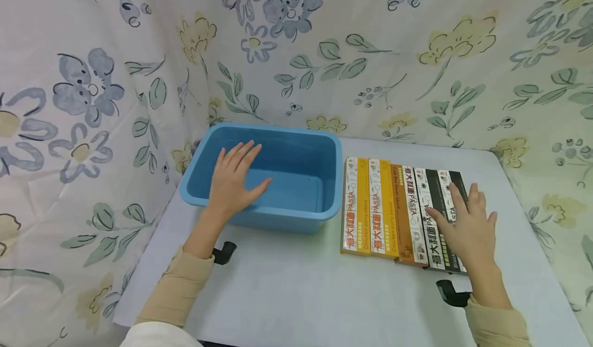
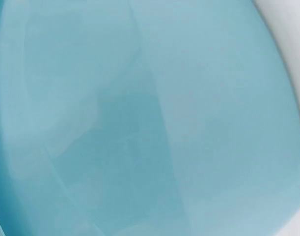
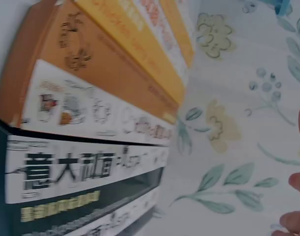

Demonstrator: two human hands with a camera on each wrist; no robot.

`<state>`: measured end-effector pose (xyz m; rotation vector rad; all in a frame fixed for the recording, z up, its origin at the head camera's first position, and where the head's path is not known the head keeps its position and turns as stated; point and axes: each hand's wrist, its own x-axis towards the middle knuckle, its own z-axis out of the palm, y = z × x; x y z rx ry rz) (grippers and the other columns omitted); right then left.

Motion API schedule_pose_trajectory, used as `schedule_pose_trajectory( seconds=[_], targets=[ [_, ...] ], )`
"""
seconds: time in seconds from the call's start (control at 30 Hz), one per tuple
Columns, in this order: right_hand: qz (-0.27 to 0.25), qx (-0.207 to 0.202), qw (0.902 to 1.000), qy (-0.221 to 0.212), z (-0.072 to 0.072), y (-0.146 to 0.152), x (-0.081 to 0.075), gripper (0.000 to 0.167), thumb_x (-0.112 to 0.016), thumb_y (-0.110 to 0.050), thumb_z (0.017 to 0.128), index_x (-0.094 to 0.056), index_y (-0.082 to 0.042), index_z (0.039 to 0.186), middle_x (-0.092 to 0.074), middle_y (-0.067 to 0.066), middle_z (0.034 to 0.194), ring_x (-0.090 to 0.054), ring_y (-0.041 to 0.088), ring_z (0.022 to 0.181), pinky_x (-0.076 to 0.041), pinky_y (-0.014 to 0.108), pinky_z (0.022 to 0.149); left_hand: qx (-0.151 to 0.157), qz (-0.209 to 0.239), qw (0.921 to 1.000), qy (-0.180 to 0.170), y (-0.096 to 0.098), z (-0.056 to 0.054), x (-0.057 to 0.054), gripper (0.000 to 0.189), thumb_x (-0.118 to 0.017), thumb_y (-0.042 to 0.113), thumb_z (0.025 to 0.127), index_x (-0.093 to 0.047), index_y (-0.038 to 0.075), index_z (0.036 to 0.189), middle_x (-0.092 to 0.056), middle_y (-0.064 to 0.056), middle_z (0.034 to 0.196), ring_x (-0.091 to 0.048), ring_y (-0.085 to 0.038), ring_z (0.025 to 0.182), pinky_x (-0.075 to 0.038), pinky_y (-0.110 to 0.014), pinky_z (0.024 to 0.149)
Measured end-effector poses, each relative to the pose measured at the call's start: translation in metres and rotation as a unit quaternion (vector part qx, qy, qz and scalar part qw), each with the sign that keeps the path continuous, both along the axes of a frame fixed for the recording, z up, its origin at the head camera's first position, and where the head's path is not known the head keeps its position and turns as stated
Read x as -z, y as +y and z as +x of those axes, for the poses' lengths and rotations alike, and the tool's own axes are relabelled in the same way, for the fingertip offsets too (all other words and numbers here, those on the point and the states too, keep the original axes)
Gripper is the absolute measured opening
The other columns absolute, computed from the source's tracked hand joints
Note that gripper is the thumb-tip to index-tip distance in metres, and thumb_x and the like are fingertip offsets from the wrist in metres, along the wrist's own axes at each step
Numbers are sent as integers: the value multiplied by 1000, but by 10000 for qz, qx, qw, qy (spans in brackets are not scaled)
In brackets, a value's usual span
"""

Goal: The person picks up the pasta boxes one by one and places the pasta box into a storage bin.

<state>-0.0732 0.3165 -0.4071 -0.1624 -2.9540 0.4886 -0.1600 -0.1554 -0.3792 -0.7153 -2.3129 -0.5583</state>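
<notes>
Blue bin [image 2: 140,128] dominates L-wrist cam; only head cam shows L hand [image 1: 233,182].

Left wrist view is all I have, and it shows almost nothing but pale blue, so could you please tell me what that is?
Observer: It is a rectangular blue tub, standing on a white tabletop.

Operator: Thank you. Could you tell me where the left hand is, since I cannot see it?

Observer: The head view shows the left hand over the tub, its fingers spread.

Operator: And where is the right hand, please?

Observer: In the head view the right hand overlaps the black pasta boxes at the right end of a row; I cannot tell whether it touches them.
</notes>
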Motion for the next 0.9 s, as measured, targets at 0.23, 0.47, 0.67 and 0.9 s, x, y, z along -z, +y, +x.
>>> schedule_pose_trajectory(
  seconds=[0.23, 0.47, 0.67, 0.9],
  targets=[
    [-502, 93, 9979, 400, 12, 9, 24, 79, -46, -51, 99, -22, 1, 152, -6, 34, 155, -7, 51, 142, -6, 71, 107, 109, 392, 9990, 198, -22, 9, 6, 73, -53, 53, 93, -48, -4, 138, -54, -24, 134, -50, -45, 122, -28, -58, 109],
    [-527, 117, 9971, 533, 26, 28, 58, 74, -47, -47, 100, -28, 5, 149, -14, 33, 154, -11, 47, 143, -6, 70, 108, -189, 453, 9985, 256, -44, 15, 16, 78, -47, 60, 93, -49, -5, 137, -55, -24, 133, -50, -45, 122, -32, -61, 105],
    [-498, 322, 9976, 350, 39, 41, 76, 73, -44, -45, 101, -25, 5, 150, -13, 33, 154, -9, 46, 144, -4, 70, 108, -372, 601, 9971, 288, -60, 16, 26, 78, -48, 61, 93, -51, -3, 136, -56, -23, 132, -52, -46, 118, -33, -61, 105],
    [-447, 445, 9978, 211, 52, 51, 93, 71, -41, -45, 102, -26, 6, 149, -14, 35, 153, -11, 49, 142, -5, 72, 106, -638, 745, 9952, -27, -82, 18, 35, 79, -46, 62, 92, -51, -4, 136, -54, -24, 134, -49, -43, 123, -36, -58, 103]
  ],
)
